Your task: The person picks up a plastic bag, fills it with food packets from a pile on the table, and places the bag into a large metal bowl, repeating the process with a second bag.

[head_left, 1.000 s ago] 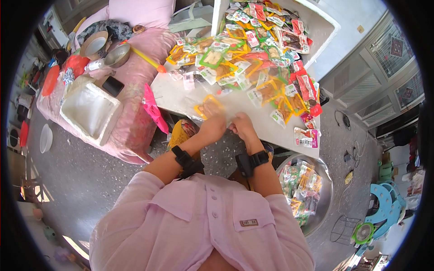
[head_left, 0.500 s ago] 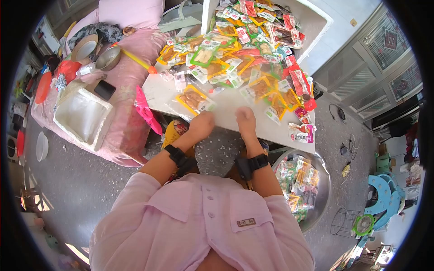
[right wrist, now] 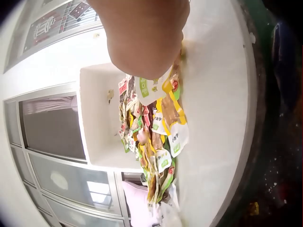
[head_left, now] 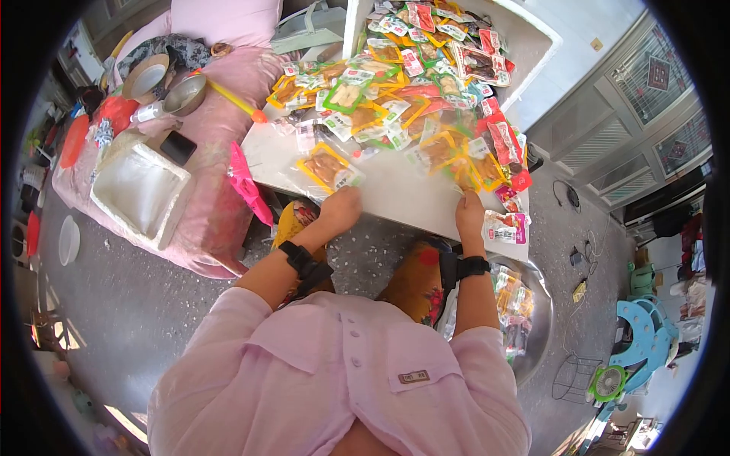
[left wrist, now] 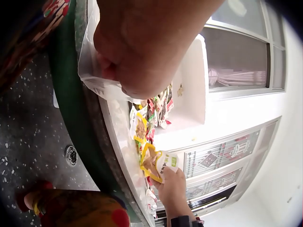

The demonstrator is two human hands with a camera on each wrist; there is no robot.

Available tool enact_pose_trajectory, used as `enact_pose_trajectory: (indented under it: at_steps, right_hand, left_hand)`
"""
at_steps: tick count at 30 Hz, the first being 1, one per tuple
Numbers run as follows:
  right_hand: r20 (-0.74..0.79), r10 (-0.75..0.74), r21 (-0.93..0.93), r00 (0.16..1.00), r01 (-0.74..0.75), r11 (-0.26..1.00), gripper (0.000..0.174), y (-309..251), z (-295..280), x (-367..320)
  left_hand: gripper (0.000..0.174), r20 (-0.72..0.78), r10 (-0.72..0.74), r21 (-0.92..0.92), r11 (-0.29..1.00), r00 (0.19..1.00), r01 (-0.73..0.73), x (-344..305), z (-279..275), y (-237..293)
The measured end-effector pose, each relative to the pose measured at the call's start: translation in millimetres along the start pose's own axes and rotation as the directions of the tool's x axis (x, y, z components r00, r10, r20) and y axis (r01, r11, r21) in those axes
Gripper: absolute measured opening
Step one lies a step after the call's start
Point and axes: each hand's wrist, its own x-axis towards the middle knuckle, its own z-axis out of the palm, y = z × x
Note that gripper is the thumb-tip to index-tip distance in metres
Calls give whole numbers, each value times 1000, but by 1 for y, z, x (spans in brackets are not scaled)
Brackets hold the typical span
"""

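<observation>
My left hand [head_left: 341,210] pinches the bottom corner of a yellow-edged snack packet [head_left: 325,166] at the table's front edge. The packet has a clear window with brown food behind it. In the left wrist view the same hand [left wrist: 142,47] hides most of it, leaving a pale translucent edge. Farther right, my right hand [head_left: 470,216] grips another yellow-edged packet [left wrist: 151,161] by its white, green-printed end. The right wrist view shows that white end [right wrist: 150,91] below the hand [right wrist: 147,40], with the fingers hidden. Beyond both hands spreads a heap of snack packets [head_left: 380,91].
The heap spills from a white foam box [head_left: 536,57] onto the pale table [head_left: 395,201]. A metal basin [head_left: 541,327] of packets stands on the floor by my right side. Left of the table, a pink-covered bed [head_left: 220,159] bears a foam tray [head_left: 137,194] and pans.
My right hand has moved from beside the left hand to the packets on the right and taken hold of one. My left hand keeps its packet, slightly farther left than a second ago.
</observation>
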Motion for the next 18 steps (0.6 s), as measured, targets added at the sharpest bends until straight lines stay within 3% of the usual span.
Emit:
enact_pose_trajectory:
  at_steps: [3,5,6,7,10,13,18]
  right_hand:
    - [-64,170,492,983,-117,862,20,-11,-12,-6]
    - [129,338,886,932,-261,383,21,-52,-45,-17]
    - [254,373,951,892,-300,70,22,-66,-52,-25]
    - [306,284,947,909,-321,8,25,-68,-51,-31]
    - [520,197,831,831,-439,-341,27,-89,-42,-48]
    - [603,100,748,791,-518,-416,29,-99,-14,-61]
    - [662,62,696,747,-582,-421,30,-112,4,-65]
  left_hand:
    - [9,-50,70,-78,994,996,-74,0,4,-5]
    - [9,-83,113,-107,987,990,-121,1,4,-4]
    - [8,-95,136,-122,981,986,-147,1,4,-4]
    - [9,-96,138,-135,979,986,-151,3,2,-1]
    - [9,-103,153,-167,971,983,-168,8,2,6]
    - [10,-90,151,-160,973,984,-164,9,3,6]
    - [13,-73,103,-87,990,992,-109,5,-5,17]
